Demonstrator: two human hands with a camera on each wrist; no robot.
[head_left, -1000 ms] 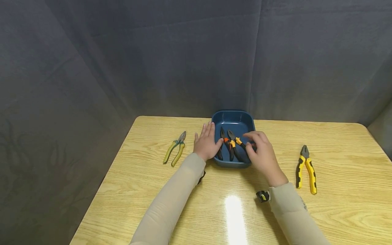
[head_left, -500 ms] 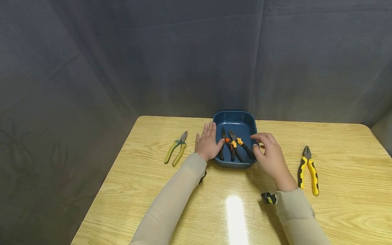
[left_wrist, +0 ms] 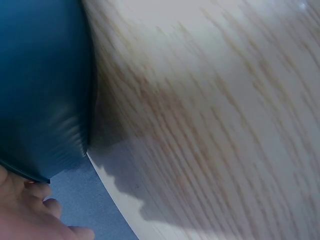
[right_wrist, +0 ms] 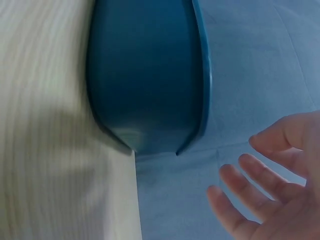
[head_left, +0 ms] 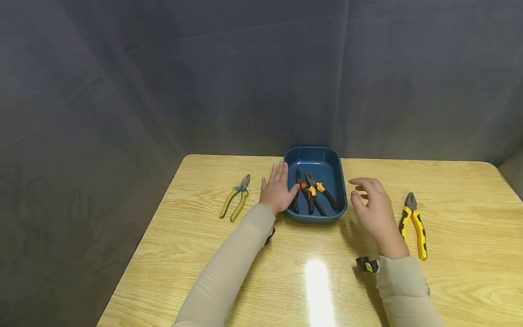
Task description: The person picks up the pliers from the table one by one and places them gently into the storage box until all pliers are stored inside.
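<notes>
A blue rectangular bin (head_left: 314,219) stands near the table's back edge. Inside it lie pliers with black and yellow-orange handles (head_left: 316,200) and pliers with black and orange-red handles (head_left: 305,196). My left hand (head_left: 276,193) rests along the bin's left rim, fingers straight, thumb over the inside. To the right of the bin, my right hand (head_left: 373,206) is apart from it, holding nothing, its fingers loosely bent. In the right wrist view the bin's outer wall (right_wrist: 150,70) faces the relaxed fingers (right_wrist: 245,192).
Yellow-green pliers (head_left: 235,200) lie spread on the wooden table (head_left: 163,272) left of the bin. Yellow and black pliers (head_left: 413,222) lie at the right, partly behind my right wrist. A grey cloth (head_left: 261,77) hangs behind the table.
My right hand has drawn back from over the pliers in the bin and moved right, clear of the rim. The left hand has stayed at the left rim.
</notes>
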